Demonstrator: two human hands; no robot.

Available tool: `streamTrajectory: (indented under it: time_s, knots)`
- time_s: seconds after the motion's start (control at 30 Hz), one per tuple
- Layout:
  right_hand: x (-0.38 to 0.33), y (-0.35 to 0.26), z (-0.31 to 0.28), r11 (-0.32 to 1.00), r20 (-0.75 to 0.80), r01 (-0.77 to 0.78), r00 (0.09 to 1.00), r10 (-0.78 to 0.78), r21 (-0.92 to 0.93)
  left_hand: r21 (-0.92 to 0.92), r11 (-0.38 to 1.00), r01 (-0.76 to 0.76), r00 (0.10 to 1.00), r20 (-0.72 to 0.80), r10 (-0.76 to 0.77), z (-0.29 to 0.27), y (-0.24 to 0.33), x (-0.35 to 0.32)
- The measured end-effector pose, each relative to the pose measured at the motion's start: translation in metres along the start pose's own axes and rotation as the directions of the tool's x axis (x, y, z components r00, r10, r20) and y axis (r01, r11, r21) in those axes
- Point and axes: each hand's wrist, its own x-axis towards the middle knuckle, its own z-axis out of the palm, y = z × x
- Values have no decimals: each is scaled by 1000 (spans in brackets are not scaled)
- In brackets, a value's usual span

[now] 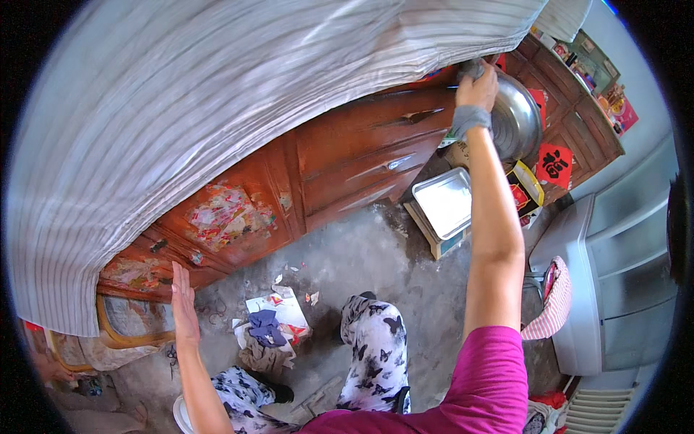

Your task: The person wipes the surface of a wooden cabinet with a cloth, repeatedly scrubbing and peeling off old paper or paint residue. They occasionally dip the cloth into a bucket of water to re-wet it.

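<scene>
Head view: the steel basin [517,119] stands on edge against the cabinet [347,159], up at its far end; judged rigid, light and slick, with the rolled rim the best hold. The right hand [477,90] has its fingers clenched on a grey cloth [470,70] against the basin's rim. The left hand [182,304] lies flat, fingers extended, on the cabinet's near lower edge, holding nothing.

Two bare hands were seen: one left hand [183,304] and one right hand [477,88]. One round shiny metal basin [517,119], one rectangular silver metal tray [443,202] and one long brown wooden cabinet [347,155] were counted. One grey striped cloth [217,94] and one red-and-white striped towel [555,300] were also counted.
</scene>
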Motion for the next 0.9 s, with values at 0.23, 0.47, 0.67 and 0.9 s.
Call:
streamTrajectory:
  time_s: [0.23,0.47,0.67,0.9]
  knots:
    - [-10,-14,-31,945,181,204,950,-254,256,210,976,-60,991,-105,83,-5,9,-7]
    - [-12,-26,-17,979,105,72,990,-93,192,61,976,-211,951,243,190,107,108,-17]
    - [-58,-53,-44,775,167,-149,984,58,614,-217,959,-184,881,397,259,135,185,54]
    - [-81,-112,-69,782,74,99,980,-183,616,-382,751,-538,735,224,640,124,263,28]
